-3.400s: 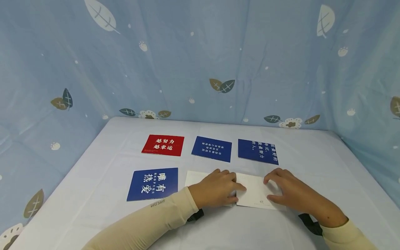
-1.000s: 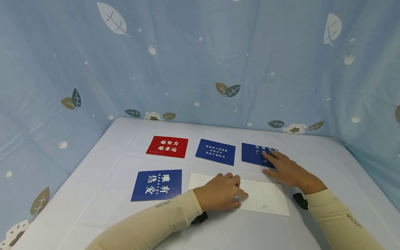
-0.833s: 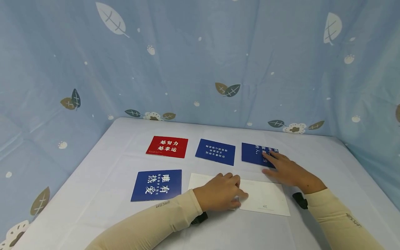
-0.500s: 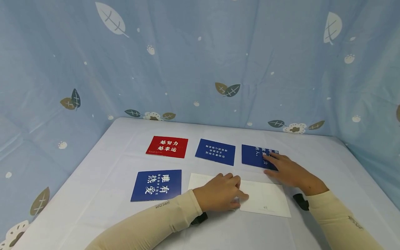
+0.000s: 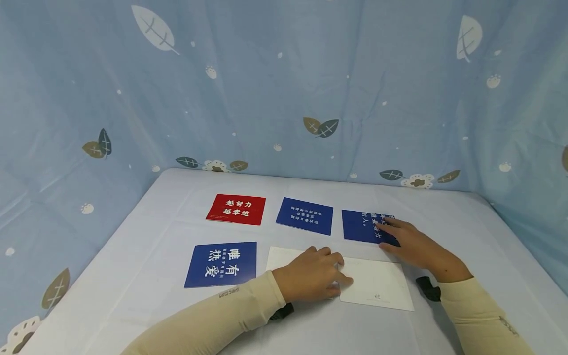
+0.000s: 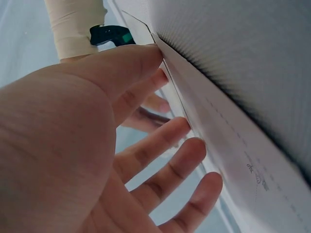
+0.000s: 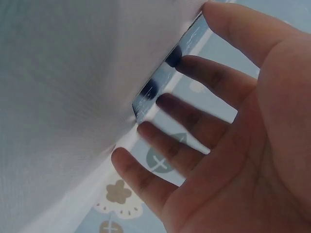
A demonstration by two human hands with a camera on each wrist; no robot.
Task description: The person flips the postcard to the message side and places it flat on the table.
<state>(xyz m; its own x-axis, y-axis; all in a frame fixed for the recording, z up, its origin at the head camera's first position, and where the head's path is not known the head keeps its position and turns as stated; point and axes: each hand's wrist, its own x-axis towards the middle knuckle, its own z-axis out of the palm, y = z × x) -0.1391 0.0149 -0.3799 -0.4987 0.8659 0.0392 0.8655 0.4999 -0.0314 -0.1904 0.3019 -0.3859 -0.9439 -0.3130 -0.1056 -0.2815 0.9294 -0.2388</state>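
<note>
My left hand (image 5: pixel 310 273) lies over two white cards side by side, its fingertips at the seam where they meet. The left white card (image 5: pixel 279 256) is mostly hidden under the hand and sleeve. Small print marks the lower edge of the right white card (image 5: pixel 377 288). In the left wrist view, the fingers of that hand (image 6: pixel 146 160) are spread along a card's edge. My right hand (image 5: pixel 412 246) has its fingertips on the blue card with white characters (image 5: pixel 357 227) at the back right, covering its right part. Its fingers spread apart in the right wrist view.
A red card (image 5: pixel 237 217) and another blue card (image 5: pixel 306 224) lie in the back row. One more blue card (image 5: pixel 204 278) lies at the front left. The white-covered table (image 5: pixel 133 276) ends at a blue patterned curtain (image 5: pixel 248 88).
My right hand has left the right white card for the blue card at the back right. That card has since slid slightly nearer under its fingers. My left hand stays over the white cards.
</note>
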